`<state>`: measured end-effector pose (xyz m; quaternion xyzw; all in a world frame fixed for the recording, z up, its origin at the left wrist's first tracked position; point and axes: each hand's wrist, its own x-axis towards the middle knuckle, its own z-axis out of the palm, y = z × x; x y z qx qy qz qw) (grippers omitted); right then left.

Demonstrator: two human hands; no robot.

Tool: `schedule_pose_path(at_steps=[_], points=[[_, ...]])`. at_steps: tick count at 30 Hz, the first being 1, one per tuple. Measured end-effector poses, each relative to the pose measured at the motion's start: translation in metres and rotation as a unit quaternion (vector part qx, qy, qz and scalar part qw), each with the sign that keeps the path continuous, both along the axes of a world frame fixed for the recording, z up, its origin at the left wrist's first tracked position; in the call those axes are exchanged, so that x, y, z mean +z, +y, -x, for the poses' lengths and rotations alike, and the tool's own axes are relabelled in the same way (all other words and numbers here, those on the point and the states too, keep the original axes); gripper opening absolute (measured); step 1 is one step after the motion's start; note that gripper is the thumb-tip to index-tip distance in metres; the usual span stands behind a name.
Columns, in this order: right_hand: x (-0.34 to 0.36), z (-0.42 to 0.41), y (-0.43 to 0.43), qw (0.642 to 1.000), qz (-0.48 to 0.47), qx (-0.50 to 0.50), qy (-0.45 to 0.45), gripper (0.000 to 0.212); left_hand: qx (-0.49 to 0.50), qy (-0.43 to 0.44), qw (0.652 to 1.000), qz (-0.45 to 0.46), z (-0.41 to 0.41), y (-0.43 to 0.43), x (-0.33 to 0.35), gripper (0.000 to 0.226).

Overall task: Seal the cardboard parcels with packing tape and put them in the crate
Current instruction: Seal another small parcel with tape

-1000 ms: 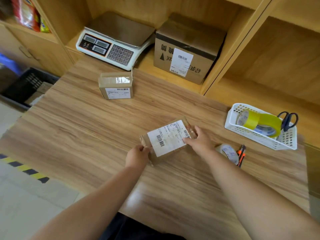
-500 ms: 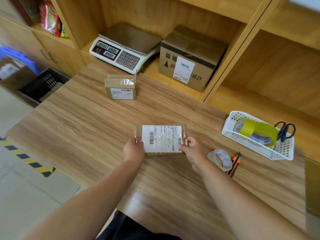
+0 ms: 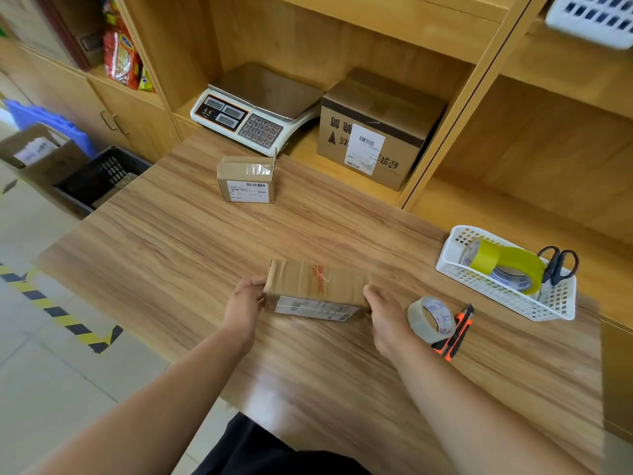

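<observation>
**Both hands hold a parcel by its ends**

The left hand (image 3: 245, 303) grips the left end of the parcel (image 3: 317, 281) and the right hand (image 3: 383, 313) grips its right end, fingers curled on the cardboard. The parcel's label side faces the person and a plain taped side faces up. Motion blur hides whether it touches the table (image 3: 171, 252). Just right of the parcel lie a clear tape roll (image 3: 431, 318) and an orange knife (image 3: 455, 334). Beyond the parcel stands a second parcel (image 3: 246, 180), and far to its left, off the table, is the black crate (image 3: 99, 176).

The nearer parcel (image 3: 317, 282) is smeared by motion, its label (image 3: 313, 308) unreadable. The bench (image 3: 171, 252) edge hides part of the black crate (image 3: 102, 173), the tape roll (image 3: 431, 318) part of the knife (image 3: 457, 332). The upper basket (image 3: 592, 15) is cut off at the corner.
</observation>
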<state>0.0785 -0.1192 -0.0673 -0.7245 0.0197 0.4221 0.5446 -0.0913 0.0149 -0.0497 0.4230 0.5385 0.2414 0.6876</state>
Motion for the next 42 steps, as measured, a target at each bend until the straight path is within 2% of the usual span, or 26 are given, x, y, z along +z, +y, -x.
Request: schedule_pose_path(at_steps=[2, 3, 6, 9, 15, 21, 25, 28, 32, 34, 36, 38, 40, 42], points=[[0.002, 0.002, 0.000, 0.999, 0.012, 0.036, -0.030, 0.043, -0.022, 0.006, 1.000, 0.017, 0.003, 0.002, -0.002, 0.011], [0.003, 0.002, 0.001, 0.998, 0.011, 0.052, -0.039, 0.047, -0.046, 0.021, 0.999, 0.014, 0.005, 0.004, -0.006, 0.014], [0.005, 0.006, 0.003, 0.994, 0.008, 0.079, -0.073, 0.043, -0.103, 0.063, 0.993, -0.011, 0.008, 0.009, -0.018, 0.048], [0.005, 0.007, 0.005, 0.992, 0.024, 0.085, -0.091, 0.040, -0.146, 0.083, 0.985, -0.033, 0.002, 0.008, -0.015, 0.019], [0.006, 0.005, 0.015, 0.992, 0.052, 0.075, -0.089, 0.042, -0.142, 0.091, 0.984, -0.052, -0.001, 0.019, -0.016, 0.016], [0.006, 0.004, 0.013, 0.994, 0.043, 0.055, -0.083, 0.072, -0.131, 0.024, 0.987, -0.092, -0.004, 0.025, -0.008, 0.055], [0.000, 0.015, 0.012, 0.989, 0.067, 0.077, -0.108, 0.075, -0.193, 0.089, 0.962, -0.173, 0.004, 0.030, -0.021, 0.069], [-0.001, 0.022, 0.014, 0.984, 0.078, 0.090, -0.134, 0.073, -0.228, 0.147, 0.942, -0.198, 0.007, 0.028, -0.025, 0.071], [-0.004, 0.030, 0.015, 0.957, 0.131, 0.158, -0.203, 0.067, -0.290, 0.209, 0.896, -0.264, 0.006, 0.021, -0.031, 0.071], [-0.004, 0.036, 0.016, 0.905, 0.197, 0.236, -0.293, 0.072, -0.338, 0.239, 0.840, -0.350, 0.002, 0.020, -0.031, 0.073], [-0.005, 0.043, 0.020, 0.816, 0.233, 0.330, -0.414, 0.079, -0.414, 0.256, 0.753, -0.442, -0.004, 0.018, -0.032, 0.072], [-0.006, 0.051, 0.029, 0.738, 0.209, 0.409, -0.493, 0.077, -0.478, 0.260, 0.671, -0.503, -0.010, 0.015, -0.036, 0.068], [-0.006, 0.058, 0.038, 0.711, 0.205, 0.461, -0.490, 0.071, -0.513, 0.274, 0.626, -0.520, -0.014, 0.012, -0.039, 0.068], [-0.009, 0.056, 0.043, 0.699, 0.224, 0.487, -0.473, 0.067, -0.527, 0.292, 0.608, -0.517, -0.015, 0.013, -0.043, 0.070]])
